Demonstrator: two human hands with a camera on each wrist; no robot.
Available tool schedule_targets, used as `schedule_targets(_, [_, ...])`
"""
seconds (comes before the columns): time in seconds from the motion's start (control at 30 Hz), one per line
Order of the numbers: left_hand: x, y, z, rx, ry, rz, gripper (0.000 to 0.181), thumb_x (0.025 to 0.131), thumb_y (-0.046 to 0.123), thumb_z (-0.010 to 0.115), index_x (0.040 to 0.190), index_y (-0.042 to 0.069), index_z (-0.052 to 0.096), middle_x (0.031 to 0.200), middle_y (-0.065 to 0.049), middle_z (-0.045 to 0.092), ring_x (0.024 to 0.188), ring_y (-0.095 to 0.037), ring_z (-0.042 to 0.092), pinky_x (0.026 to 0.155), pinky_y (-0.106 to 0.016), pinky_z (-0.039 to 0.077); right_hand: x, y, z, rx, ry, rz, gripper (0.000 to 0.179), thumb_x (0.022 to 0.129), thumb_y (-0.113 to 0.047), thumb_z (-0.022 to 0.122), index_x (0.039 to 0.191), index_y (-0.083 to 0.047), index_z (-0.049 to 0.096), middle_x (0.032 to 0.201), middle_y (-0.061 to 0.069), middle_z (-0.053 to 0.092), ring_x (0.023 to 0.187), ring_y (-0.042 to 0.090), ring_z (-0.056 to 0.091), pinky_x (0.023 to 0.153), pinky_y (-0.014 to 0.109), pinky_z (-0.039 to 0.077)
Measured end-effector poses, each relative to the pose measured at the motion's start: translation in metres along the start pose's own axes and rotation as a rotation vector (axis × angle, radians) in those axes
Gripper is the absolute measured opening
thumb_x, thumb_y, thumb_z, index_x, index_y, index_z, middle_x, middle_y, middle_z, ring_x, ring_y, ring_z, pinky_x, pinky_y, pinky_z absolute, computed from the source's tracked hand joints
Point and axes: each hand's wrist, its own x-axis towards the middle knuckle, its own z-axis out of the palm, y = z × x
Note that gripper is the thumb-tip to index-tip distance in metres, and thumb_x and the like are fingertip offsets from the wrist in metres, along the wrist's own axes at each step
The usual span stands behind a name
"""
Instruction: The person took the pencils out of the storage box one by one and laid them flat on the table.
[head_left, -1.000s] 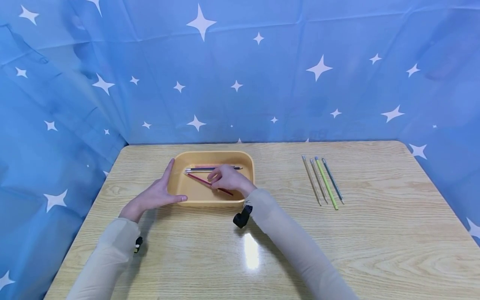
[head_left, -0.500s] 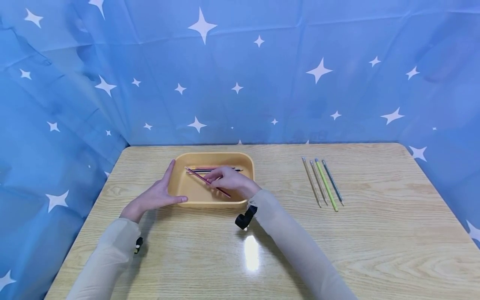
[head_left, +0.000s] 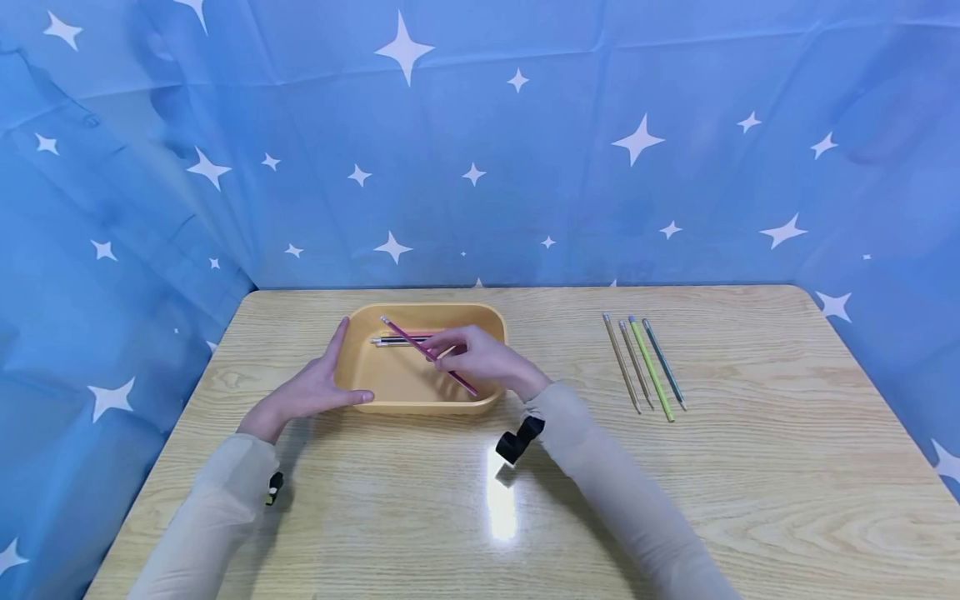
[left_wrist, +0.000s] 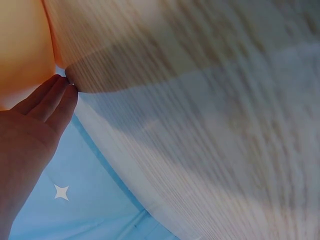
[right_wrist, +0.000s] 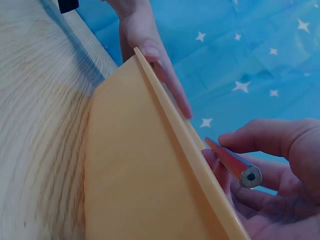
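- The right hand (head_left: 480, 358) pinches a slim red wooden pencil (head_left: 411, 342) between thumb and fingers; the palm faces down in the head view, so part of that grip is covered.
- This red pencil slants over the inside of the shallow orange-yellow plastic tray (head_left: 390, 383), its pale-tipped end toward the tray's far side; whether it touches the tray cannot be told.
- The right wrist view shows the pencil's other end as a flat, pale wooden face with a dark core, while the tray's wall hides most of the interior.
- The left hand (head_left: 311, 392) lies spread, fingers straight, against the tray's left end, thumb across the near rim; its left wrist view shows only a cut-off corner of the tray.
- Inside the tray, toward its far side, dark-and-white striped pencils (head_left: 397, 340) and a pinkish one lie behind the red one; the right hand covers their right ends, so their number is unclear.
- Right of the tray, well apart, four pencils lie side by side on the pale wood-grain table (head_left: 787, 467): two brownish, one bright green (head_left: 651, 368), one teal (head_left: 665, 365).
- Both sleeves run out of the picture nearer than the tray.
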Motion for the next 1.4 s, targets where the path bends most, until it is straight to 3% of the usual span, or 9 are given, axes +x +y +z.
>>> schedule_targets(0.2, [0.0,-0.001,0.0,-0.009,0.001,0.003,0.124,0.08,0.038,0.079,0.152,0.016,-0.02,0.151,-0.036,0.015,0.135,-0.045,0.029,0.109,-0.055,0.024,-0.007,0.002,-0.009,0.062,0.014,-0.004,0.037,0.089,0.0,0.062,0.126,0.002,0.063,0.115,0.024,0.063,0.096,0.04,0.061,0.07,0.026,0.048])
schedule_targets(0.33, [0.0,-0.002,0.0,-0.024,-0.004,0.002,0.124,0.08,0.039,0.079,0.152,0.017,-0.02,0.151,-0.035,0.014,0.135,-0.045,0.028,0.109,-0.055,0.023,-0.015,0.0,-0.016,0.077,0.023,-0.028,0.038,0.089,0.0,0.062,0.127,0.001,0.062,0.113,0.025,0.062,0.095,0.039,0.06,0.072,0.026,0.048])
schedule_targets(0.67, [-0.001,0.001,0.0,-0.035,-0.002,0.003,0.124,0.08,0.037,0.079,0.152,0.014,-0.02,0.152,-0.035,0.012,0.135,-0.044,0.029,0.109,-0.055,0.023,-0.038,0.003,-0.04,0.04,0.059,-0.033,0.038,0.091,0.0,0.061,0.128,0.0,0.06,0.108,0.014,0.064,0.095,0.047,0.057,0.074,0.03,0.047])
schedule_targets(0.97, [-0.001,0.002,0.001,-0.024,0.001,-0.003,0.124,0.08,0.038,0.079,0.152,0.01,-0.019,0.152,-0.035,0.011,0.135,-0.045,0.027,0.109,-0.055,0.023,-0.061,0.011,-0.057,0.022,0.074,-0.029,0.036,0.091,-0.001,0.061,0.127,0.0,0.06,0.114,0.025,0.06,0.096,0.045,0.058,0.076,0.034,0.049])
schedule_targets(1.2, [-0.002,0.002,0.0,-0.027,-0.001,-0.005,0.125,0.08,0.037,0.079,0.152,0.011,-0.02,0.152,-0.036,0.01,0.135,-0.046,0.027,0.109,-0.056,0.022,-0.085,0.019,-0.071,0.012,0.102,-0.002,0.038,0.092,-0.005,0.062,0.129,0.001,0.059,0.116,0.025,0.061,0.099,0.043,0.058,0.078,0.034,0.05])
schedule_targets(1.4, [-0.002,0.002,0.0,-0.039,-0.004,0.013,0.124,0.08,0.036,0.079,0.152,0.011,-0.02,0.152,-0.035,0.011,0.134,-0.044,0.031,0.108,-0.056,0.024,-0.107,0.027,-0.084,-0.005,0.141,0.022,0.038,0.094,-0.007,0.06,0.131,0.002,0.057,0.119,0.02,0.06,0.098,0.029,0.06,0.08,0.034,0.051])
